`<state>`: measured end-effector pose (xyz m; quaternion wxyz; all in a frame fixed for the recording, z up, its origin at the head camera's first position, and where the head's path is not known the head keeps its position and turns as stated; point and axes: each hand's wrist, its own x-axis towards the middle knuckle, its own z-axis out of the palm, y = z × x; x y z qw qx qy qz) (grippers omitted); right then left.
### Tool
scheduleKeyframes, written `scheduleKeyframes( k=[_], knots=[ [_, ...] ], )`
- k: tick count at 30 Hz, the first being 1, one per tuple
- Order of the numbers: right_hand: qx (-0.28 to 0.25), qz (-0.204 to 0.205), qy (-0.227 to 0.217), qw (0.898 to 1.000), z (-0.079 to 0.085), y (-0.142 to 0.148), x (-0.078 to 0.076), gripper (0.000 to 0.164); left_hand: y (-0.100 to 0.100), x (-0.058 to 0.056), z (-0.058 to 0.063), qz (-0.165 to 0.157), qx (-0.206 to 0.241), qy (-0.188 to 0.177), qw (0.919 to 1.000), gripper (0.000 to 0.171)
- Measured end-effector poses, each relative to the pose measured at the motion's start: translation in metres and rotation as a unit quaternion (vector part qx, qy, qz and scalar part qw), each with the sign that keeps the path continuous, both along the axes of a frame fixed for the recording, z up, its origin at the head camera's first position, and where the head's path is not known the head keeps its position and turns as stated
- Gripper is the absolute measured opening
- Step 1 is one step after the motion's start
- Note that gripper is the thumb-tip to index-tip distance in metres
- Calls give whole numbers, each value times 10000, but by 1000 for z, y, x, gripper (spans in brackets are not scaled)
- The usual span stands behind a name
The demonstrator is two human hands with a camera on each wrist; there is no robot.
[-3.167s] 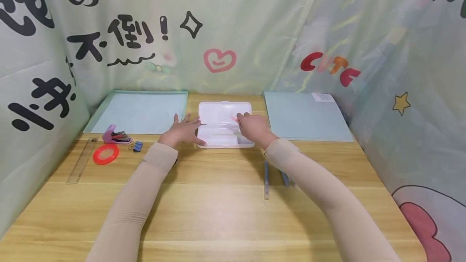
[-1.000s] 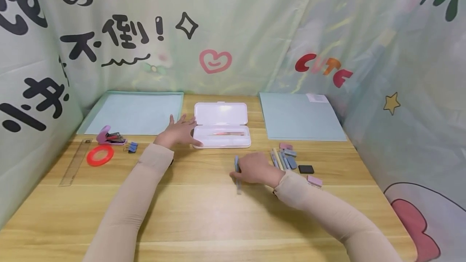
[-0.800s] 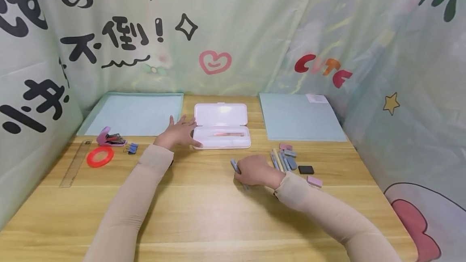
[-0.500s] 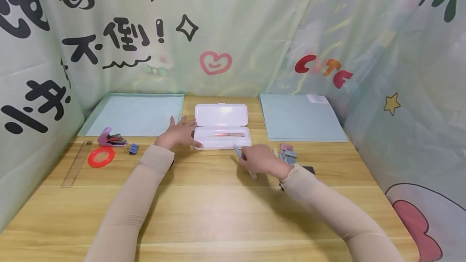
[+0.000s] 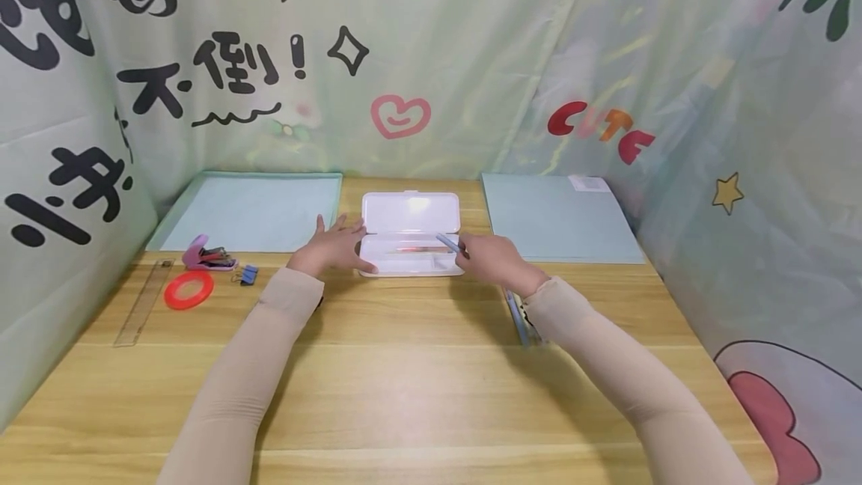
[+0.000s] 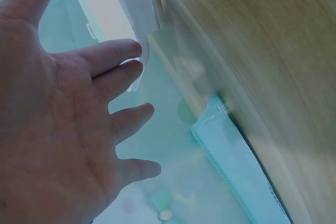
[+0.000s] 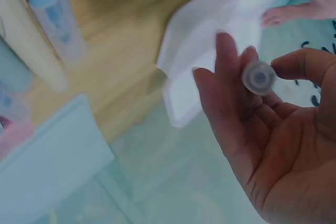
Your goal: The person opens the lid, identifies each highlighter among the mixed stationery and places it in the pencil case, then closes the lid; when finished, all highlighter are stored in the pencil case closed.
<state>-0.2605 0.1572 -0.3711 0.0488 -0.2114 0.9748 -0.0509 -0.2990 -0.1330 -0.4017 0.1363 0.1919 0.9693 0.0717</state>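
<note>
An open white pencil case point(image 5: 411, 213) lies at the back middle of the table, its lid folded back. A slim reddish pen point(image 5: 423, 249) lies inside. My left hand point(image 5: 330, 248) rests at the case's left end, fingers spread; the left wrist view shows the fingers point(image 6: 131, 121) straight and the palm bare. My right hand point(image 5: 494, 259) pinches a blue pen point(image 5: 447, 242) between thumb and fingers, over the case's right end. In the right wrist view the pen point(image 7: 259, 78) is seen end-on.
More pens point(image 5: 517, 318) lie partly hidden under the right forearm. On the left are a clear ruler point(image 5: 144, 304), a red ring point(image 5: 169, 292), a purple stapler point(image 5: 197, 253) and a blue binder clip point(image 5: 248, 275). Blue folders point(image 5: 263, 212) point(image 5: 559, 219) flank the case.
My right hand held a pinkish pen at the case earlier; that pen now lies inside. The hand then took a blue pen from the table and carried it up to the case. The left hand stays.
</note>
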Motion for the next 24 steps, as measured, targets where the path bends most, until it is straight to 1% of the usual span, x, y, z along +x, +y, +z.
scheduleKeyframes(
  k=[2,4,10,14,17,20,24],
  knots=[
    [6,10,11,10000,-4,-2,-6,18,-1,0,-1,-20,-2,20,10000,96],
    [57,36,147,9999,-10,-5,-13,18,-2,-1,-2,-26,-12,34,10000,97],
    [106,222,945,9952,-27,-15,-37,19,-2,-2,-2,-2,-4,-4,10000,97],
    [72,358,1274,9912,-31,-27,-47,19,-2,-1,-2,5,50,-11,10000,95],
    [104,519,1399,9887,-31,-36,-51,19,-1,-1,-2,-24,9,22,10000,96],
    [217,639,1409,9877,-34,-44,-54,20,0,-1,-2,-53,-24,44,10000,98],
    [357,654,1383,9876,-40,-52,-56,19,-1,-2,-2,-27,-11,32,10000,99]
  ],
)
